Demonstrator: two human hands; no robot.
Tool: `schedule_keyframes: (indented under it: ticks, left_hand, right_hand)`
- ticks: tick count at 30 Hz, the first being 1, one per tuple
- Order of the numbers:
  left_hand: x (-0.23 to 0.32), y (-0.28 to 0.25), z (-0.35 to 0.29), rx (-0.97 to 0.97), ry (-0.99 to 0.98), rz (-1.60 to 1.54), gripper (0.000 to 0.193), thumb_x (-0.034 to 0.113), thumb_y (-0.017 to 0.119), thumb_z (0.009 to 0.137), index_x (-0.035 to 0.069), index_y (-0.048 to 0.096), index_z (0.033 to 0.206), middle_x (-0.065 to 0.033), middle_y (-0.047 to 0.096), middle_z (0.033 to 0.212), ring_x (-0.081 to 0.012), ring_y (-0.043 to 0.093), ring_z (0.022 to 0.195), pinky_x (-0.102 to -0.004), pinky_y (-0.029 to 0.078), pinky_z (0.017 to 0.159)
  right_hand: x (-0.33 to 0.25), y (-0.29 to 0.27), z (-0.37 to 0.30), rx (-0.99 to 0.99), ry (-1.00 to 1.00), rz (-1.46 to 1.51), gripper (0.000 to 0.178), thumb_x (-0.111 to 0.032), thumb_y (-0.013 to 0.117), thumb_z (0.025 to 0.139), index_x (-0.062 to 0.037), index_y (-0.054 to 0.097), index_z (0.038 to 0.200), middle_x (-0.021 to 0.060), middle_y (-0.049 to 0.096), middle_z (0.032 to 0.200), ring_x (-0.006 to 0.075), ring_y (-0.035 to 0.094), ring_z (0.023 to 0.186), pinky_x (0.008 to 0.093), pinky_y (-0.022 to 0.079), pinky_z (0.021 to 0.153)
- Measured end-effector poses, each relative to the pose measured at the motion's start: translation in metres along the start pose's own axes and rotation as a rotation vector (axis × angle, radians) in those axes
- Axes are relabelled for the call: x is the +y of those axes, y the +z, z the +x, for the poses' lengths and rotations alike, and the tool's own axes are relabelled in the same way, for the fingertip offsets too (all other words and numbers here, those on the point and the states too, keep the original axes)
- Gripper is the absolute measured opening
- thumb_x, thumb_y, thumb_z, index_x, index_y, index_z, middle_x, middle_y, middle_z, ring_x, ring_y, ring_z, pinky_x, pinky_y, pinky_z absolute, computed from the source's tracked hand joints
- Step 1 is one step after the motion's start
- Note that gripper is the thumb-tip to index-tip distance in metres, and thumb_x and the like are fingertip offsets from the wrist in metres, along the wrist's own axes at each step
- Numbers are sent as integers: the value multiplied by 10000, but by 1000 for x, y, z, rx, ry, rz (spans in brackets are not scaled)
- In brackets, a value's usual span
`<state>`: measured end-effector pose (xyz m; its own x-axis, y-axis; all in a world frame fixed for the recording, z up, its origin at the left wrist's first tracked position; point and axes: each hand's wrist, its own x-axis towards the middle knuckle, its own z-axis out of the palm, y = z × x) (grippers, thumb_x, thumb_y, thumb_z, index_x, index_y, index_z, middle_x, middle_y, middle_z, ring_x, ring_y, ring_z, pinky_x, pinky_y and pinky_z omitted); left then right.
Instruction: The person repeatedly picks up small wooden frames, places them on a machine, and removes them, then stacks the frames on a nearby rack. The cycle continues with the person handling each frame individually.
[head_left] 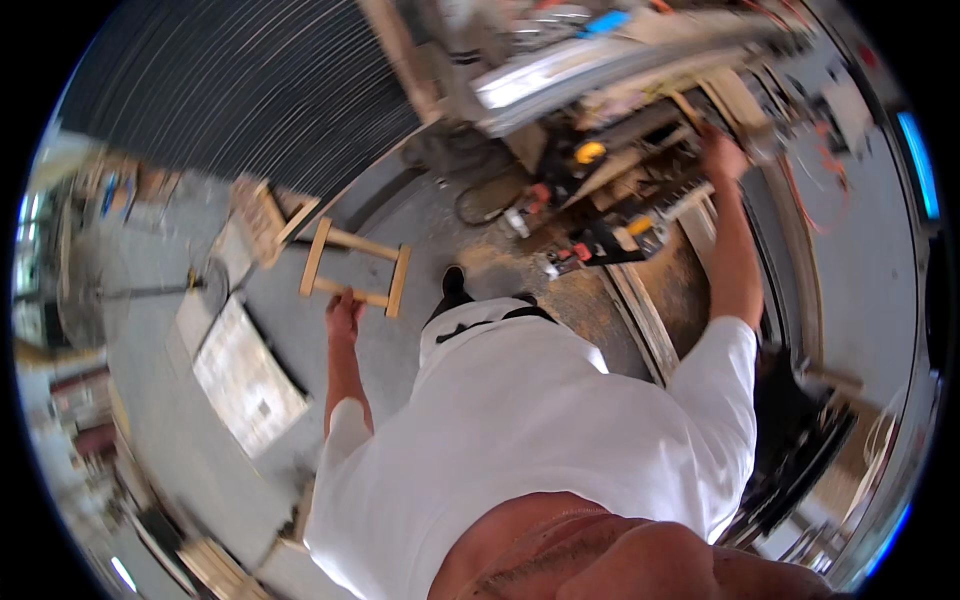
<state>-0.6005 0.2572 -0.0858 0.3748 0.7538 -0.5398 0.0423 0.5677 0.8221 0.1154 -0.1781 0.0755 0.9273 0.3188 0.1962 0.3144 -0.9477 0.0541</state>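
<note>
My left hand [345, 312] is closed around one bar of a small light-wood frame [398, 282]. The frame has two wider end pieces joined by two bars and hangs over the grey floor, to the left of my body. My right hand [722, 155] is stretched far out to the right, over a cluttered work area. A pale strip of wood [688, 108] lies at its fingertips, but blur hides whether the fingers grip it. Nearby sit two dark tools or clamps with red and yellow parts, one [620, 240] closer to me and the other [560, 180] farther off.
A large dark ribbed panel [240, 80] fills the far left. A long metal machine edge [560, 85] runs across the far right. Sawdust [565, 310] covers the floor near my feet. A pale flat board [250, 380] lies at left, with wood blocks [258, 220] beyond it.
</note>
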Motion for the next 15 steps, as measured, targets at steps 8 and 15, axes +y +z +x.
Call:
schedule_keyframes:
  ticks: [8, 15]
  left_hand:
    - [85, -121, 59, 419, 200, -39, 364, 230, 652, 889, -47, 613, 1121, -61, 635, 877, -131, 607, 707, -257, 528, 605]
    - [165, -202, 222, 316, 193, 118, 389, 263, 636, 898, -54, 623, 1122, -77, 649, 868, -154, 602, 663, -273, 496, 549]
  right_hand:
    - [-157, -113, -94, 448, -17, 891, 301, -237, 642, 901, -30, 663, 1118, 97, 695, 1039, 165, 649, 938, 299, 510, 804]
    - [-367, -112, -290, 9, -251, 1187, 166, -25, 658, 861, -33, 679, 1026, 57, 682, 959, 117, 621, 869, 252, 513, 776]
